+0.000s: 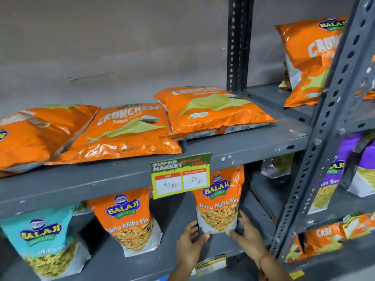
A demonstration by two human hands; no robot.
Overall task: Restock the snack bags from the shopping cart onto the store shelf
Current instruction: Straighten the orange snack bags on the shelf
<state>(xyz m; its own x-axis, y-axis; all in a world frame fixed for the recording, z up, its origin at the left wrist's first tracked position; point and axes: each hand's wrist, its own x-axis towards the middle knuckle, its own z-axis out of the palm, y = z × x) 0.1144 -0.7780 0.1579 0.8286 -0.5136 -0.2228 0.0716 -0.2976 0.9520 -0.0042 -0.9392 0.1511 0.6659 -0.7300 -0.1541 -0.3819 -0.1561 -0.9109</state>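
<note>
An orange Balaji Tikha Mitha Mix bag (220, 201) stands upright on the lower grey shelf (174, 254). My left hand (189, 243) grips its bottom left corner and my right hand (248, 233) holds its right edge. A second orange Tikha Mitha Mix bag (129, 222) stands to its left, and a teal Balaji bag (45, 242) stands further left. Three orange Crunchem bags (123, 132) lie flat on the upper shelf (121, 175). The shopping cart is out of view.
A green and yellow price tag (181, 175) hangs from the upper shelf's front edge, just above the held bag. A perforated grey upright (324, 138) separates the right bay, which holds an orange Crunchem bag (310, 61) and purple bags (332, 171).
</note>
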